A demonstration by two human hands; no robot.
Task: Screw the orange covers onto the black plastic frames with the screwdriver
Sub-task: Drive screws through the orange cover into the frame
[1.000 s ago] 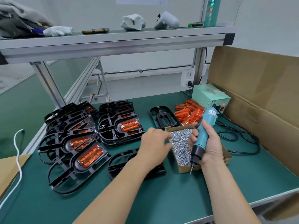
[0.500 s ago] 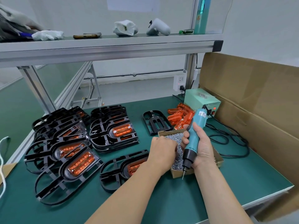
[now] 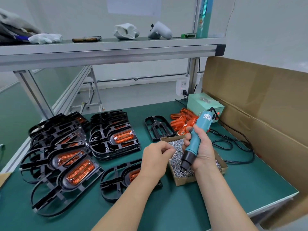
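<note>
Bench notes.

- **Work piece:** The frame in hand point(image 3: 116, 179), with an orange cover seated in it, is lying near centre on the green mat point(image 3: 175, 210). It is partly hidden by the left forearm, and is probably parked there so screws can be brought across quickly.
- **Left hand:** The left hand point(image 3: 155, 157) is being held over the box of screws point(image 3: 185, 181), just right of that frame. The fingertips are drawn together as for picking. Whether a screw is pinched cannot be told.
- **Right hand:** The screwdriver point(image 3: 195, 140) is being gripped in the right hand point(image 3: 202, 152), fingers wrapped round the barrel. The bit is pointing down over the screws, apparently kept ready.
- **Feed stock:** Loose orange covers point(image 3: 181, 120) are piled at far right beside a bare frame point(image 3: 158, 129), likely the next parts to be joined.
- **Finished work:** Finished stacks point(image 3: 103, 139) are being kept to the left.
</note>
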